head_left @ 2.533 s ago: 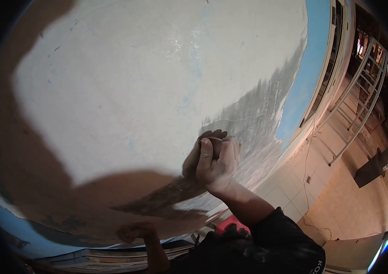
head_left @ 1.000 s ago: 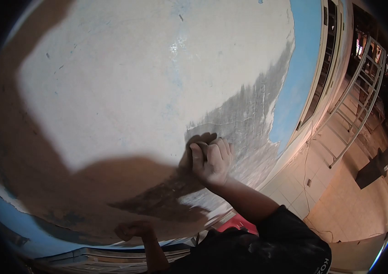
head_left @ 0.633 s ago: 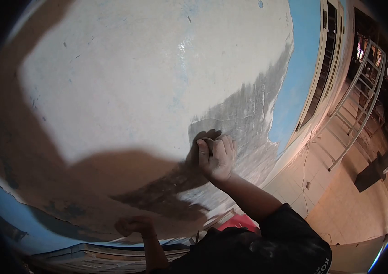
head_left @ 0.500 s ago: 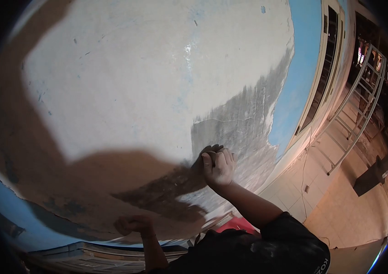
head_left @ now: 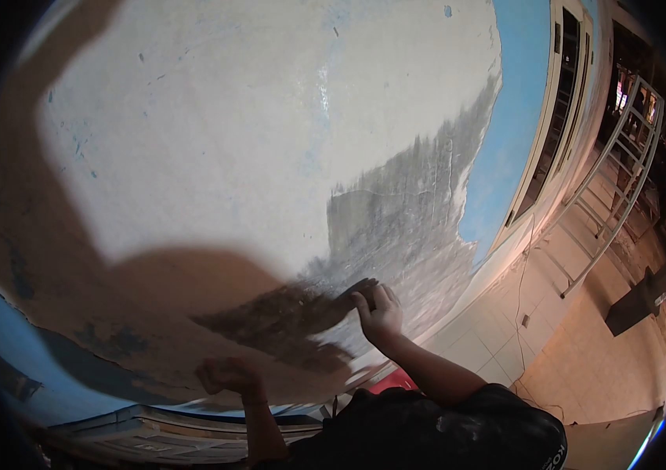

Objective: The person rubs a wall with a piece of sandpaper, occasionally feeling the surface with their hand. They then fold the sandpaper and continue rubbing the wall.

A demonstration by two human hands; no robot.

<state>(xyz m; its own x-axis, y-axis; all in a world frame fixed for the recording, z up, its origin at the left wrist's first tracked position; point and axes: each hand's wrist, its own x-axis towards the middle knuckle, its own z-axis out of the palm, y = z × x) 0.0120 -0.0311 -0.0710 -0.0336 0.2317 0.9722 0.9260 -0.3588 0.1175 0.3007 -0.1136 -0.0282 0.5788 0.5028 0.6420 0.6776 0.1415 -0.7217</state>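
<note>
A large wall (head_left: pixel 215 141) fills the view, pale with flecks of blue, and a dark grey rough patch (head_left: pixel 396 211) spreads across its lower right part. Against the lower edge of that patch is my right hand (head_left: pixel 382 315), its fingers curled and closed. Whatever it may hold against the wall is hidden or too dark to make out. My left hand (head_left: pixel 229 376) is near the wall's lower edge, in shadow, with its fingers curled in. Nothing can be made out inside it.
Blue paint (head_left: pixel 515 102) borders the wall on the right, beside a window frame (head_left: pixel 556 117). Beyond stands a metal ladder-like frame (head_left: pixel 623 176) over a tiled floor (head_left: pixel 497 345). A red object (head_left: pixel 392 381) shows behind my dark shirt.
My right hand has moved down along the wall. The grey patch looks darker and wider just above it. My left hand has shifted slightly up.
</note>
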